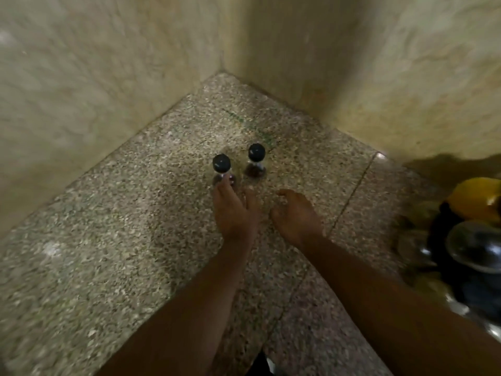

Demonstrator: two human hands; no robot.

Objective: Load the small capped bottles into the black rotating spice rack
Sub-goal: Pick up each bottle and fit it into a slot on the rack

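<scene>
Head view is filled mostly by a speckled stone counter (108,240) set into a corner of two pale walls (81,63). At the right edge a blurred dark heap (461,267) is seen, with something yellow and something shiny in it; whether the black rack is among it cannot be told. Both forearms are stretched forward over the counter. The left hand (233,213) is laid low with its fingers loosely extended, one fingertip touching the base of the nearer bottle (222,169); nothing is gripped. The right hand (295,215) is held just beside it, fingers loosely curled and empty. The farther bottle (256,161) stands upright, near the first but apart from it, untouched.

Each bottle is judged light, stiff and probably glass, hence breakable and smooth to the touch. A hold around the clear body just below the round black cap is judged safest. Something dark reddish is seen at the bottom of each; what it is cannot be told.
</scene>
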